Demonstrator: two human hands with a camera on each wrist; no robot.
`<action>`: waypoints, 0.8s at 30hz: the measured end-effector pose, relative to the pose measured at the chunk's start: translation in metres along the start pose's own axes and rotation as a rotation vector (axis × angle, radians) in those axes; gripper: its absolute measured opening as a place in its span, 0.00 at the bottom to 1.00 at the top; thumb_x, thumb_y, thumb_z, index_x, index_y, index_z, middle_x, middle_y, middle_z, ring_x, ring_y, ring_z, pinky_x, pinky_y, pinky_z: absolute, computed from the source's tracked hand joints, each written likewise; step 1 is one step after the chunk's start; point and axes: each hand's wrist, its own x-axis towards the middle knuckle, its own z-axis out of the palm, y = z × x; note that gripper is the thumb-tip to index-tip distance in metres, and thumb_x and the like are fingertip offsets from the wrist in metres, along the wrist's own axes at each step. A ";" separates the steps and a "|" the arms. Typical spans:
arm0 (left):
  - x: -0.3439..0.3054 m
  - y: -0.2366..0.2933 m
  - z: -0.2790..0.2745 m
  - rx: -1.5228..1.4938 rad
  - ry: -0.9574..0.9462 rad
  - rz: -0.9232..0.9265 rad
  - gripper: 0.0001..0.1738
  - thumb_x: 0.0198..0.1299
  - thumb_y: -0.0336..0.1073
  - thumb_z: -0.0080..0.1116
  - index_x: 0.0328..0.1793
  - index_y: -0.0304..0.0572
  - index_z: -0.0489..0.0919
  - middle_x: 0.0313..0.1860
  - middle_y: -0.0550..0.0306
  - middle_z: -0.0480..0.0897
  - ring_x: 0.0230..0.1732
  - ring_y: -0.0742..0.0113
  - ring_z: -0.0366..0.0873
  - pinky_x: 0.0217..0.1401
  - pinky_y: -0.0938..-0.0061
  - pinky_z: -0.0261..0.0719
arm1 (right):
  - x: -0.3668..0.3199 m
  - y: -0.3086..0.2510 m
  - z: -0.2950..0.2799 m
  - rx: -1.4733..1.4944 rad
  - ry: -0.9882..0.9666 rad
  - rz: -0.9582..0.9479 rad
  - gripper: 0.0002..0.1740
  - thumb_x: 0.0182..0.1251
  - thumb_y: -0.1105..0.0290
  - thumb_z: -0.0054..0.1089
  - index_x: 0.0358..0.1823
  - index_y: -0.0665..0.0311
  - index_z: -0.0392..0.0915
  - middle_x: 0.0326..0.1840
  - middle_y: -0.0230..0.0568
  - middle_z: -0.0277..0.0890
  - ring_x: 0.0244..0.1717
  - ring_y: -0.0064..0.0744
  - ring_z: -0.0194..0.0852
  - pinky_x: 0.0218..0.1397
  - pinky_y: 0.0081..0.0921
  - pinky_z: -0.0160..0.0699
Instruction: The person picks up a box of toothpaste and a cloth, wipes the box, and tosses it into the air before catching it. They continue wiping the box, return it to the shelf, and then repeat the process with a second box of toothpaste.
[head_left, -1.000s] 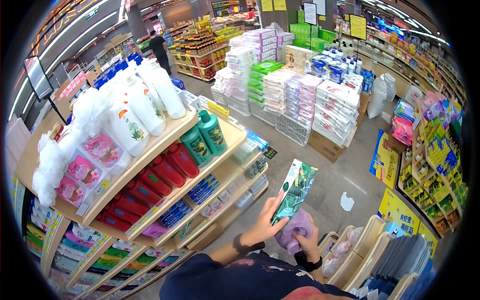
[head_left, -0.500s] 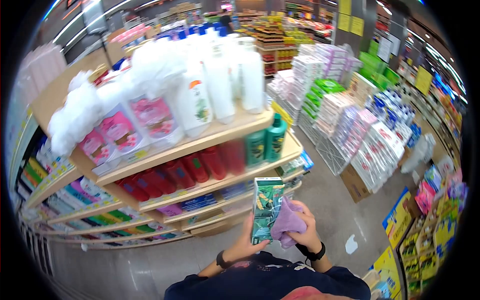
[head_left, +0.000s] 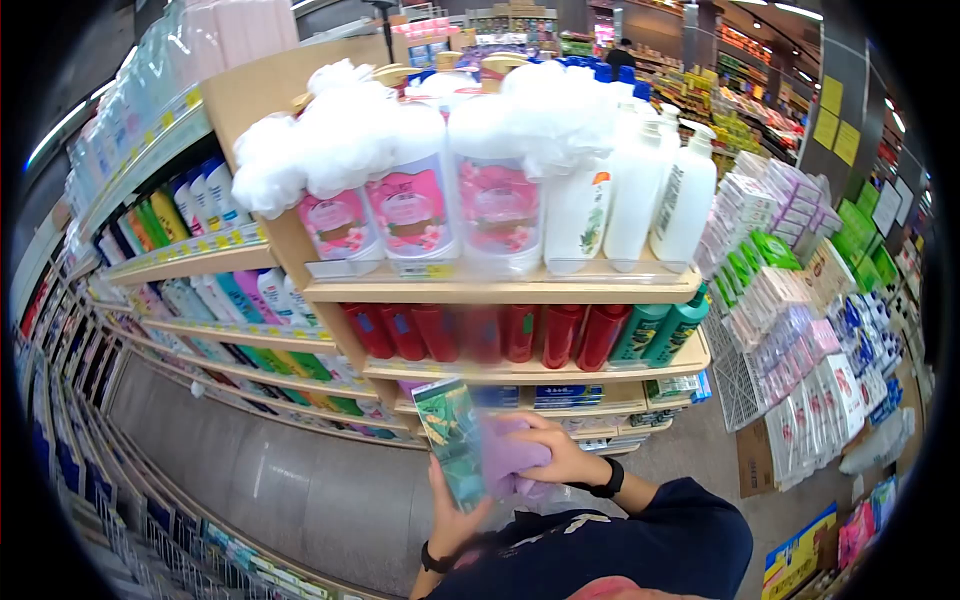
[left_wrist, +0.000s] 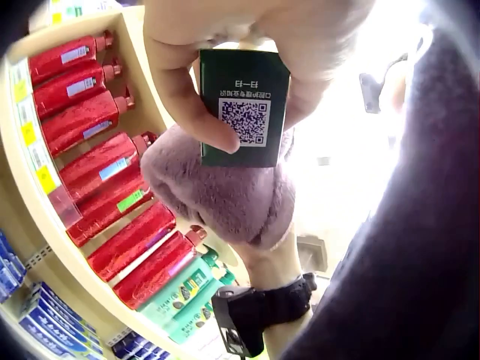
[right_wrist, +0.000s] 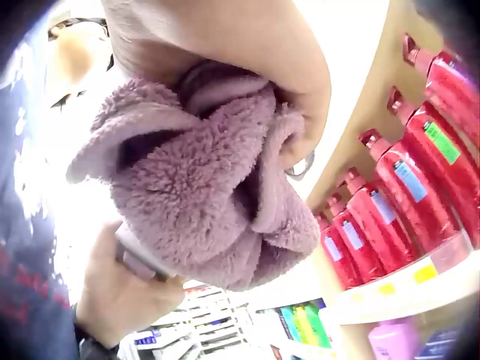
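Note:
A green carton [head_left: 450, 440] with leaf artwork is held in my left hand [head_left: 455, 512], tilted in front of the shelves. Its dark green end panel [left_wrist: 262, 84], printed with a QR code, faces the left wrist camera, thumb and fingers on either side. My right hand [head_left: 562, 455] grips a bunched purple plush cloth [head_left: 512, 462] right at the carton's side. In the right wrist view the fluffy cloth [right_wrist: 187, 187] bulges out below the curled fingers, and part of the left hand [right_wrist: 124, 296] shows behind it.
Wooden shelving [head_left: 500, 292] stands just ahead, with white pump bottles [head_left: 630, 215], pink-labelled packs [head_left: 408, 210] and white puffs [head_left: 345, 130] on top. Red bottles [head_left: 562, 335] and green bottles [head_left: 640, 335] line the tier below. Stacked packages [head_left: 800, 370] stand to the right, and grey floor [head_left: 270, 460] lies at left.
The head view has swung left, bringing the shelving from the side to straight ahead. The carton and purple cloth stay in the same hands, and the cloth has shifted along the carton.

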 end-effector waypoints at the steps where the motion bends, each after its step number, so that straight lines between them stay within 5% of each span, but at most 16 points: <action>1: -0.008 0.003 -0.004 -0.002 0.005 -0.044 0.60 0.42 0.34 0.67 0.73 0.34 0.35 0.64 0.40 0.54 0.65 0.49 0.56 0.66 0.62 0.55 | 0.010 -0.002 0.001 0.010 -0.015 -0.008 0.26 0.42 0.70 0.67 0.48 0.65 0.76 0.58 0.51 0.65 0.59 0.46 0.65 0.60 0.36 0.64; 2: -0.016 0.002 -0.009 0.130 -0.025 -0.027 0.60 0.43 0.26 0.66 0.73 0.38 0.32 0.65 0.45 0.58 0.60 0.58 0.63 0.59 0.67 0.65 | 0.020 -0.005 0.001 0.058 0.023 -0.078 0.25 0.43 0.71 0.67 0.48 0.63 0.76 0.58 0.50 0.66 0.59 0.45 0.66 0.59 0.34 0.66; 5: -0.045 -0.003 -0.005 0.144 0.022 -0.125 0.60 0.44 0.26 0.66 0.73 0.38 0.32 0.64 0.45 0.58 0.61 0.58 0.62 0.59 0.66 0.65 | 0.035 -0.015 -0.003 0.107 0.066 -0.145 0.24 0.45 0.74 0.66 0.48 0.62 0.77 0.58 0.49 0.67 0.57 0.44 0.68 0.58 0.32 0.68; 13: -0.058 0.007 0.017 0.375 -0.033 0.010 0.58 0.43 0.26 0.67 0.73 0.36 0.35 0.62 0.44 0.56 0.59 0.56 0.63 0.57 0.64 0.66 | 0.027 -0.021 -0.041 0.069 0.078 -0.186 0.24 0.43 0.73 0.66 0.48 0.62 0.77 0.58 0.50 0.67 0.58 0.45 0.67 0.58 0.33 0.67; 16: -0.042 0.019 0.031 0.467 -0.053 0.085 0.56 0.42 0.27 0.67 0.72 0.34 0.40 0.56 0.43 0.60 0.54 0.53 0.64 0.56 0.62 0.65 | 0.008 -0.019 -0.057 0.051 0.090 -0.176 0.25 0.44 0.72 0.66 0.48 0.63 0.77 0.58 0.51 0.67 0.58 0.45 0.67 0.59 0.34 0.66; 18: -0.033 0.018 0.042 0.431 -0.033 0.114 0.45 0.42 0.36 0.69 0.64 0.29 0.56 0.52 0.39 0.63 0.52 0.48 0.63 0.51 0.62 0.65 | -0.011 -0.016 -0.067 0.030 0.132 -0.164 0.25 0.44 0.71 0.66 0.49 0.63 0.77 0.58 0.51 0.66 0.58 0.46 0.67 0.59 0.34 0.66; 22: -0.012 0.025 0.076 0.435 -0.138 0.200 0.45 0.42 0.37 0.69 0.64 0.29 0.56 0.48 0.40 0.64 0.50 0.47 0.63 0.52 0.62 0.64 | -0.059 -0.012 -0.084 0.029 0.241 -0.061 0.26 0.41 0.70 0.66 0.48 0.65 0.76 0.57 0.53 0.66 0.59 0.47 0.66 0.59 0.35 0.65; 24: -0.010 0.033 0.097 0.555 -0.177 0.201 0.55 0.45 0.28 0.66 0.72 0.33 0.40 0.59 0.38 0.61 0.60 0.51 0.62 0.59 0.62 0.64 | -0.083 -0.016 -0.087 0.005 0.231 -0.028 0.26 0.41 0.70 0.66 0.48 0.66 0.76 0.57 0.53 0.66 0.59 0.48 0.66 0.60 0.36 0.64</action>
